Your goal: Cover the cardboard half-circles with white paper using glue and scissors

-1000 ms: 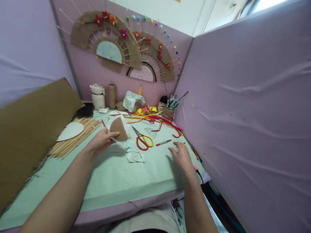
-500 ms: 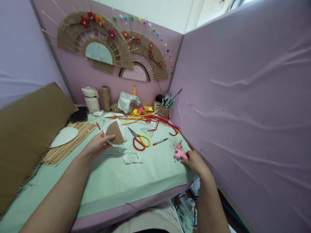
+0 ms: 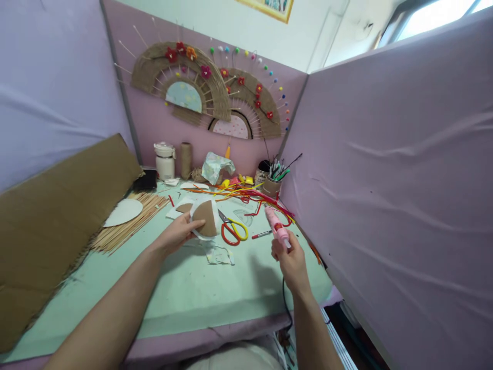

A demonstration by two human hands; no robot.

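Note:
Between the thumb and fingers of my left hand [image 3: 177, 234] is a half-round cardboard piece [image 3: 206, 217] with a white fabric border around its edge. My right hand [image 3: 291, 257] is wrapped round the handle of a pink glue gun [image 3: 276, 224], held above the table with its nozzle pointing away; a dark cord hangs below. Scissors [image 3: 234, 232] with one red and one yellow handle lie just right of the cardboard piece. A pen [image 3: 262, 235] lies partly behind the glue gun. A torn fabric scrap [image 3: 220, 255] rests nearer to me.
Thin wooden sticks [image 3: 131, 224] and a white oval [image 3: 124, 212] lie left, beside a large leaning cardboard sheet [image 3: 65, 205]. Coloured pipe cleaners [image 3: 246, 193], a twine roll [image 3: 186, 161], a white jar [image 3: 165, 162] and a tool cup [image 3: 271, 186] stand or lie at the back.
My right hand has lifted the glue gun off the table and brought it left, nozzle forward. My left hand still holds the cardboard piece. The view has shifted, so everything sits further right.

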